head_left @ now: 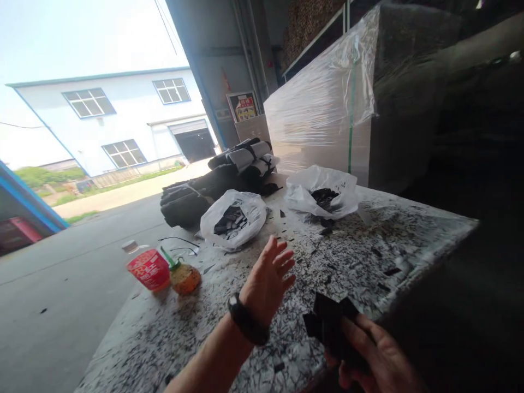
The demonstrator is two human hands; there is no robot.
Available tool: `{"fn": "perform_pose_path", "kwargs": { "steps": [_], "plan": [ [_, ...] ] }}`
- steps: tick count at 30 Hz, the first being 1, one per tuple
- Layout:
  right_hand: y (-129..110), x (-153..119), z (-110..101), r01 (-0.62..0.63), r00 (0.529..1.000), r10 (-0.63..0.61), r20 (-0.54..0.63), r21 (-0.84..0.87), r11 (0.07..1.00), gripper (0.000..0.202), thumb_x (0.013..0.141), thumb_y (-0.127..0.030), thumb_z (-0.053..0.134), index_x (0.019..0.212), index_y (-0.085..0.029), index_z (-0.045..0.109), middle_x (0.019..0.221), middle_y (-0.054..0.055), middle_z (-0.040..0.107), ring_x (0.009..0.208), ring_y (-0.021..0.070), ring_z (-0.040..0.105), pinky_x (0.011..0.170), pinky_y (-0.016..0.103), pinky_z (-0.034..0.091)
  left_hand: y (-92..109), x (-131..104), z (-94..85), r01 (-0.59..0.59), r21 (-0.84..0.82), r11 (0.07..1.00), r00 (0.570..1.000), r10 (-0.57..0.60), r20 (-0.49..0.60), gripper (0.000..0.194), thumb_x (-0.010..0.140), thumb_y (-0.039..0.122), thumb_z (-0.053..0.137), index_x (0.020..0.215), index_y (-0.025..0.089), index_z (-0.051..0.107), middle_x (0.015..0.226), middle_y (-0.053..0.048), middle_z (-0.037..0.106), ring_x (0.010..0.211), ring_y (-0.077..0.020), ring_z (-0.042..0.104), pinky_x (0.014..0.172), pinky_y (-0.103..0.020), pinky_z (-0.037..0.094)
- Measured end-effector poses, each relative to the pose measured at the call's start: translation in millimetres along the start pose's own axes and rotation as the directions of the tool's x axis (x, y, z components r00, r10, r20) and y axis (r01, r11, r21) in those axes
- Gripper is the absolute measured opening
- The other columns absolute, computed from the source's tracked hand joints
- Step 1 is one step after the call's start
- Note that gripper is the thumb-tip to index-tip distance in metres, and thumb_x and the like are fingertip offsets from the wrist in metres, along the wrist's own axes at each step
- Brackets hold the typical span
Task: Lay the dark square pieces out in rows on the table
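On the desk [368, 256] in front of me stands a drink bottle [148, 266] with a red label; it carries pale characters, but they are too blurred for me to read. Against the far wall by the doorway hangs a framed poster [244, 107], red across the top with yellow below, and its print is too small to make out. I can read no other words, numbers or brand marks anywhere in my view.
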State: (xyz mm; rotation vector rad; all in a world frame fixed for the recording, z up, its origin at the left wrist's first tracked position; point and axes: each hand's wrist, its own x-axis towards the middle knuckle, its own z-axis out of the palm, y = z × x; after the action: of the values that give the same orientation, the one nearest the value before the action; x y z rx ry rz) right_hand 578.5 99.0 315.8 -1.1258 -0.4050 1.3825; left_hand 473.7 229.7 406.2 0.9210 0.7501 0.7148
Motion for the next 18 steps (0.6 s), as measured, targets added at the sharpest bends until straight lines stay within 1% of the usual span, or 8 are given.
{"fn": "perform_pose_path", "kwargs": {
  "steps": [2, 3, 5, 7, 10, 12, 15, 18],
  "plan": [
    [-3.3, -2.1, 10.6, 0.007, 0.997, 0.0, 0.073, -0.1, 0.995, 0.063, 0.068, -0.061, 0.061, 0.111, -0.017, 0.051, 0.072, 0.004, 0.067, 0.048, 0.0128, 0.055, 0.049, 0.024, 0.045, -35.1, -49.9, -18.8, 0.062, -0.105, 0.993, 0.997, -0.066, -0.034, 0.059, 0.079, 0.058, 0.041, 0.122, 0.018, 0.042, 0.125, -0.013, 0.046, 0.109, -0.0246, 0.045, 0.083, -0.036, 0.039],
    [-2.2, -1.5, 18.8, 0.023, 0.993, -0.003, 0.118, -0.166, 0.986, 0.061, 0.07, -0.06, 0.059, 0.112, -0.018, 0.051, 0.078, 0.005, 0.067, 0.052, 0.0138, 0.057, 0.053, 0.024, 0.046, -51.2, -69.4, -25.8, 0.08, -0.264, 0.961, 0.995, -0.093, -0.037, 0.056, 0.076, 0.055, 0.05, 0.119, 0.02, 0.045, 0.12, -0.011, 0.05, 0.1, -0.0235, 0.05, 0.077, -0.034, 0.041],
    [4.2, 3.1, 41.2, 0.106, 0.97, -0.033, 0.243, -0.295, 0.95, 0.053, 0.072, -0.057, 0.058, 0.109, -0.018, 0.055, 0.088, 0.006, 0.067, 0.065, 0.0172, 0.061, 0.06, 0.026, 0.048, -74.6, -94.6, -36.7, 0.085, -0.522, 0.849, 0.994, -0.109, -0.017, 0.054, 0.07, 0.047, 0.062, 0.114, 0.018, 0.05, 0.114, -0.012, 0.054, 0.092, -0.0251, 0.055, 0.073, -0.037, 0.044],
    [13.6, 11.4, 70.4, 0.24, 0.928, -0.092, 0.361, -0.39, 0.889, 0.047, 0.074, -0.055, 0.057, 0.105, -0.018, 0.059, 0.093, 0.007, 0.066, 0.079, 0.0211, 0.062, 0.068, 0.027, 0.049, -81.4, -104.8, -48.7, 0.002, -0.658, 0.753, 0.987, -0.105, -0.118, 0.043, 0.071, 0.037, 0.065, 0.109, 0.022, 0.052, 0.109, -0.011, 0.059, 0.088, -0.026, 0.058, 0.072, -0.04, 0.045],
    [24.4, 23.3, 122.4, 0.397, 0.861, -0.103, 0.497, -0.532, 0.748, 0.044, 0.078, -0.053, 0.052, 0.102, -0.018, 0.061, 0.091, 0.007, 0.066, 0.085, 0.0232, 0.061, 0.071, 0.029, 0.048, -65.8, -112.2, -76.9, -0.123, -0.635, 0.763, 0.929, -0.138, -0.345, 0.021, 0.077, 0.028, 0.06, 0.096, 0.019, 0.054, 0.088, -0.01, 0.066, 0.071, -0.0232, 0.061, 0.063, -0.039, 0.048],
    [26.7, 26.4, 158.1, 0.482, 0.786, -0.055, 0.616, -0.555, 0.678, 0.038, 0.081, -0.048, 0.049, 0.101, -0.018, 0.062, 0.09, 0.006, 0.066, 0.083, 0.0217, 0.061, 0.07, 0.028, 0.048, -49.3, -121.4, -100.9, -0.199, -0.605, 0.771, 0.89, -0.116, -0.441, 0.02, 0.081, 0.027, 0.055, 0.098, 0.016, 0.052, 0.084, -0.012, 0.067, 0.071, -0.023, 0.062, 0.061, -0.04, 0.05],
    [27.6, 26.8, 203.1, 0.549, 0.665, 0.032, 0.747, -0.517, 0.656, 0.026, 0.085, -0.036, 0.047, 0.096, -0.019, 0.063, 0.088, 0.003, 0.066, 0.081, 0.0182, 0.06, 0.071, 0.026, 0.047, -29.6, -141.3, -138.1, -0.28, -0.617, 0.736, 0.869, -0.079, -0.488, 0.032, 0.082, 0.026, 0.055, 0.111, 0.014, 0.048, 0.086, -0.012, 0.067, 0.072, -0.0221, 0.063, 0.065, -0.041, 0.051],
    [33.8, 34.6, 230.5, 0.488, 0.647, 0.158, 0.746, -0.564, 0.666, 0.023, 0.083, -0.033, 0.048, 0.093, -0.018, 0.063, 0.08, 0.002, 0.065, 0.07, 0.0149, 0.059, 0.061, 0.023, 0.048, -18.2, -160.1, -173.1, -0.331, -0.637, 0.696, 0.863, -0.049, -0.503, 0.039, 0.082, 0.022, 0.054, 0.118, 0.013, 0.042, 0.091, -0.014, 0.067, 0.077, -0.0253, 0.064, 0.073, -0.045, 0.051]
  ]
}}
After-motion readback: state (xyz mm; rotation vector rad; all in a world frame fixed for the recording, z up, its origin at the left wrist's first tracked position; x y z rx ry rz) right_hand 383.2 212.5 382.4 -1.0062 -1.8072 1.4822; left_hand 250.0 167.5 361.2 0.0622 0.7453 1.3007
